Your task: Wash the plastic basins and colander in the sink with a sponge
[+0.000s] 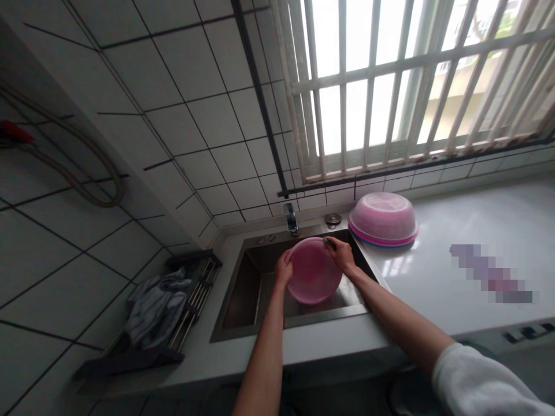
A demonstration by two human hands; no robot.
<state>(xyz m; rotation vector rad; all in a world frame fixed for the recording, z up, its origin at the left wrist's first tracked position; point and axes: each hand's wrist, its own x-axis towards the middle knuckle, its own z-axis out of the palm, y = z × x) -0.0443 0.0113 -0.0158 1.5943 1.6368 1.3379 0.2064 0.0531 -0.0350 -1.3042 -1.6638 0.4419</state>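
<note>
I hold a pink plastic basin point(313, 273) tilted over the steel sink point(243, 289), its hollow facing me. My left hand point(284, 268) grips the basin's left rim. My right hand point(340, 254) is closed at the upper right rim, with a small dark thing under its fingers that I cannot make out. The faucet point(290, 218) stands just behind the basin.
Upside-down pink and blue basins point(384, 219) are stacked on the white counter point(477, 219) right of the sink. A dark dish rack with a grey cloth point(154, 306) sits to the left. Tiled walls and a barred window point(411, 81) rise behind.
</note>
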